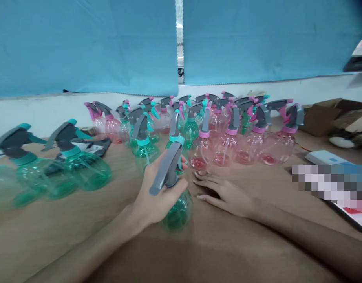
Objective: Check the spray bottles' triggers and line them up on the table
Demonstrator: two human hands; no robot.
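Observation:
My left hand [151,196] is wrapped round the neck of a green spray bottle [178,214] with a grey and turquoise trigger head, right in front of me. The bottle's round see-through body shows below my fingers. Flat on the table, with fingers stretched toward that bottle, lies my right hand [231,196], which holds nothing. Just beyond it stand several clear pinkish spray bottles with pink collars, among them a near one [201,153]. Another green spray bottle [147,151] stands behind my left hand.
Several green spray bottles, one of them here [88,171], stand at the left near a dark flat item [103,147]. More pink and green bottles crowd the back by the wall. A cardboard box [325,118] and a partly blurred-out flat object [331,184] lie at the right.

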